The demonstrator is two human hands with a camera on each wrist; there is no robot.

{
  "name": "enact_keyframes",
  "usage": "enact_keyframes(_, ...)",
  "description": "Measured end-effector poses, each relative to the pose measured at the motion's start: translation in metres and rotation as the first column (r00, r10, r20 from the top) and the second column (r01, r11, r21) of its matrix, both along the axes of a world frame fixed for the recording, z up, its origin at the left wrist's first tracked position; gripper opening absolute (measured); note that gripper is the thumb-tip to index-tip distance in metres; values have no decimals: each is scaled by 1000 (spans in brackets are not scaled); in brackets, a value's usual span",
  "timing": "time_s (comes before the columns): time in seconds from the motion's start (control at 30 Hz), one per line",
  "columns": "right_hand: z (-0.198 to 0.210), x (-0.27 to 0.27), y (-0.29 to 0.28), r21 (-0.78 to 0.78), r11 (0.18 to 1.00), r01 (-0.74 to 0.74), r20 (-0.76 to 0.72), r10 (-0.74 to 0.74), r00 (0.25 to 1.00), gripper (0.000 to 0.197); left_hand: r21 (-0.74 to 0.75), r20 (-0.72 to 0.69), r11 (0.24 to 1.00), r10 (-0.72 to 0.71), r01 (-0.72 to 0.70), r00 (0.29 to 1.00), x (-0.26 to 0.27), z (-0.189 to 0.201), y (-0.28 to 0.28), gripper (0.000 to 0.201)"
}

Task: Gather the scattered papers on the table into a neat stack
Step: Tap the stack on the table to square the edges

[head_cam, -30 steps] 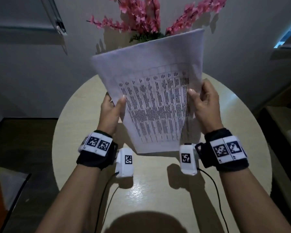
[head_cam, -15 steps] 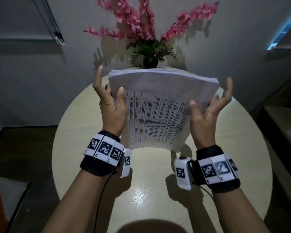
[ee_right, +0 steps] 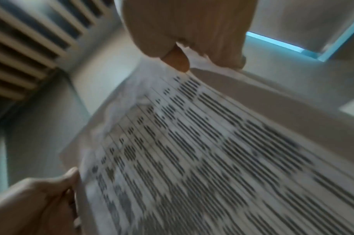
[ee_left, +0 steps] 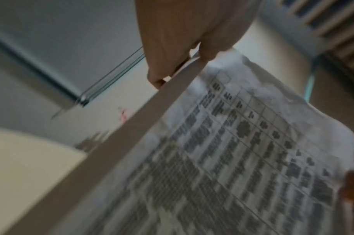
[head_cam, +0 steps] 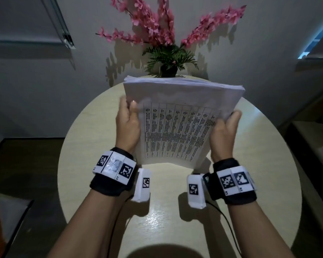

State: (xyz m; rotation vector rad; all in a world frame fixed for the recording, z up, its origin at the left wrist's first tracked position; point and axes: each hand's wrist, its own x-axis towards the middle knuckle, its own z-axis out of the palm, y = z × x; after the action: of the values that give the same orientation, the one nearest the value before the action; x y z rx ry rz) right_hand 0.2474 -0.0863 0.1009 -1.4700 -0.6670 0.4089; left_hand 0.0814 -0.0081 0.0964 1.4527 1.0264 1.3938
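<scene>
Thick paper stack [head_cam: 177,125] (printed tables), left hand [head_cam: 128,127], right hand [head_cam: 225,133] gripping its sides, round glossy table [head_cam: 268,164]

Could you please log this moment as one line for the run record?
stage: squaring papers | paper stack: upright over table | left hand: grips left edge | right hand: grips right edge

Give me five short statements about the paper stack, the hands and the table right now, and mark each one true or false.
1. Both hands hold the paper stack. True.
2. The stack lies flat on the round table. False: it is held tilted, lower edge toward the tabletop.
3. The top sheet shows a printed table. True.
4. The left hand rests empty on the table. False: it grips the stack's left edge.
5. A potted plant with pink flowers stands behind the stack. True.
</scene>
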Motion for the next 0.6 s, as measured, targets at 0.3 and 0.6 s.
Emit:
enact_keyframes(0.3,-10,11,4,53,999,2,44,-4,999,29,-36,119,998,-53,58,991,2,9,6,25)
enact_keyframes(0.6,-89,-3,-4,-204,971,-126,-162,94,982,24,-368,-207,928,-140,56,968,-1,-100,-5,50)
